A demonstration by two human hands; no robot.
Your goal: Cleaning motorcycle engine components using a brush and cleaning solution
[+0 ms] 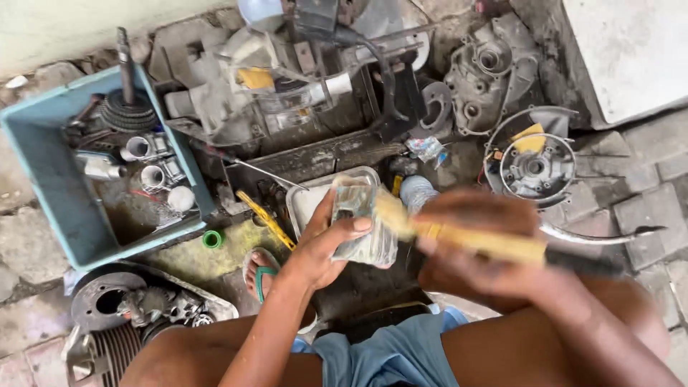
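My left hand (324, 247) grips a grey metal engine part (362, 223) held over a shallow metal tray (304, 204). My right hand (479, 247) is blurred by motion and holds a paintbrush with a yellow handle (487, 242), its bristles against the right side of the part. Both hands are above my knees and blue shorts (390, 355).
A blue plastic bin (43, 183) with gears and cylinders sits at left. An engine block (272, 79), crankcase covers (494, 68) and a round stator plate (534, 165) lie behind on the paving. A finned cylinder (107, 347) is at lower left; my sandalled foot (261, 272) is nearby.
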